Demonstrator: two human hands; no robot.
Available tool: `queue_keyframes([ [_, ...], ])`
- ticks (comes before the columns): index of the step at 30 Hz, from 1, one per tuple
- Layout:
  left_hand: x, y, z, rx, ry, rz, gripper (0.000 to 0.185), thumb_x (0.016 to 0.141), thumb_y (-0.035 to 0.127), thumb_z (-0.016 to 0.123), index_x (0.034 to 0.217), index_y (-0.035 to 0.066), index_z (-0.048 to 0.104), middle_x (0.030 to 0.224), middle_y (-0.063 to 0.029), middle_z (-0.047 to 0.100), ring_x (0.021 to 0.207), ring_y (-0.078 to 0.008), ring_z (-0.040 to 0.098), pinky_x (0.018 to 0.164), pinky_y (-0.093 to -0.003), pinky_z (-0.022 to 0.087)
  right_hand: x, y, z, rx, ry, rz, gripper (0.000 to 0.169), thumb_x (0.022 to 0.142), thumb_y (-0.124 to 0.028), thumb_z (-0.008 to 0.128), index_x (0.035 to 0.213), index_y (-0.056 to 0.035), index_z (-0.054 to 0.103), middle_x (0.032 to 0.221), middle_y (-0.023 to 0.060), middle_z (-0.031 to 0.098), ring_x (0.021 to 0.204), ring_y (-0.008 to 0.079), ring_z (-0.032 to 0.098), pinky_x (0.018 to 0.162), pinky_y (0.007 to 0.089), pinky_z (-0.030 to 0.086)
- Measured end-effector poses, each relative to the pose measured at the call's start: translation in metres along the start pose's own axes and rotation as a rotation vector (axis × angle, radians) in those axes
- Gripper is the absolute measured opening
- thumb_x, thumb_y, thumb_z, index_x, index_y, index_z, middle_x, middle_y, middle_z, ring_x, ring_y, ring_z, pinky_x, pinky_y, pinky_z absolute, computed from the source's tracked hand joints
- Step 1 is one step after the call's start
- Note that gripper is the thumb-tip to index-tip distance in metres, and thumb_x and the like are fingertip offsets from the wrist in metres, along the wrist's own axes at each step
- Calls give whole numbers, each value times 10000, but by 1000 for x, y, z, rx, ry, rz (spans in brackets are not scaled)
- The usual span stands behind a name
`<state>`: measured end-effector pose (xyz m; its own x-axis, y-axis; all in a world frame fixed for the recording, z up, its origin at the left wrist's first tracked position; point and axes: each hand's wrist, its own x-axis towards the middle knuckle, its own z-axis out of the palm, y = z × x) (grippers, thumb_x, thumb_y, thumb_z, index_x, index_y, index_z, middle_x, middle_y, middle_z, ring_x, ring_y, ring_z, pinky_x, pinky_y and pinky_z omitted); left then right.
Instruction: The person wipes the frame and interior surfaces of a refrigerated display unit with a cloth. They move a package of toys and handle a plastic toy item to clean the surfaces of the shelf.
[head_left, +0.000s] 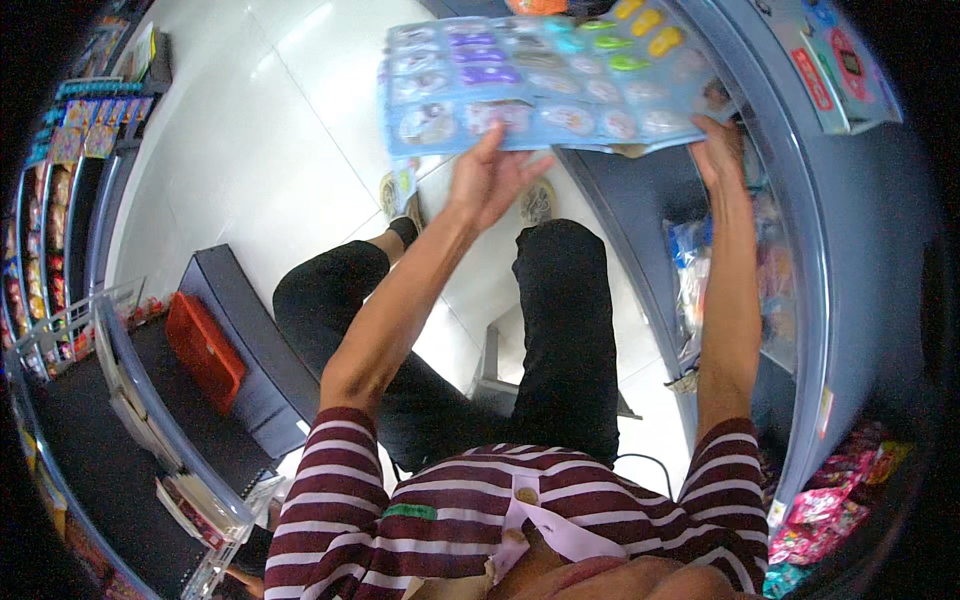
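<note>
A wide blue display card (555, 90) with rows of small items in clear blisters is held out at the top of the view, slightly blurred. Purple, green and yellow pieces show in some blisters; others look pale. My left hand (484, 180) is at its lower edge, thumb over the front and fingers spread just below. My right hand (720, 146) grips the lower right corner. A small strip (406, 180) hangs below the card's left corner. Under the card are my shoes and the pale tiled floor (315, 135).
A grey shelf unit (817, 300) with a curved front edge runs along the right, with bagged goods (690, 270) on its lower level. Pink packets (821, 517) lie at lower right. An orange-red tray (202, 349) sits on a dark shelf at left. Stocked snack racks (56, 217) stand beyond.
</note>
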<state>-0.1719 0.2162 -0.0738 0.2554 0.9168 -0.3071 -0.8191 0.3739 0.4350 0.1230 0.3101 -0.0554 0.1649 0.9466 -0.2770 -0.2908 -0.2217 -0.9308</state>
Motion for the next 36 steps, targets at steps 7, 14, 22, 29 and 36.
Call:
queue_keyframes([
  [7,72,-71,-2,54,-148,-115,440,939,370,350,1258,66,347,1227,-132,459,1122,-287,474,866,-387,442,56,-19,-64,-852,180,-273,352,847,-170,486,1152,6,495,1194,156,471,1056,297,469,886,386,366],
  [14,132,-150,-18,55,-130,-206,533,918,414,385,1323,97,248,1294,-115,396,1151,-336,452,894,-463,417,134,-12,-131,-1850,219,-409,354,850,-182,476,1181,-57,500,1246,225,429,1119,352,444,865,445,393],
  [22,179,-194,-38,-17,-55,-629,654,891,492,390,1348,70,189,1327,-166,367,1114,-338,479,888,-430,423,166,1,-95,-1918,445,-422,343,844,-152,488,1179,-78,506,1248,226,426,1123,367,439,879,469,398],
  [29,153,-188,-64,274,-509,-958,637,887,458,439,1339,59,234,1314,-180,386,1101,-308,496,875,-383,435,185,-11,-82,-1720,565,-438,368,829,-151,514,1187,-71,500,1253,216,431,1132,358,438,895,463,395],
  [36,118,-117,-143,355,-196,-890,473,859,392,530,1126,1,518,1087,-153,574,937,-250,586,789,-349,474,201,-12,-64,-1580,645,-447,395,813,-151,540,1195,-63,494,1258,205,435,1141,348,438,911,457,391],
])
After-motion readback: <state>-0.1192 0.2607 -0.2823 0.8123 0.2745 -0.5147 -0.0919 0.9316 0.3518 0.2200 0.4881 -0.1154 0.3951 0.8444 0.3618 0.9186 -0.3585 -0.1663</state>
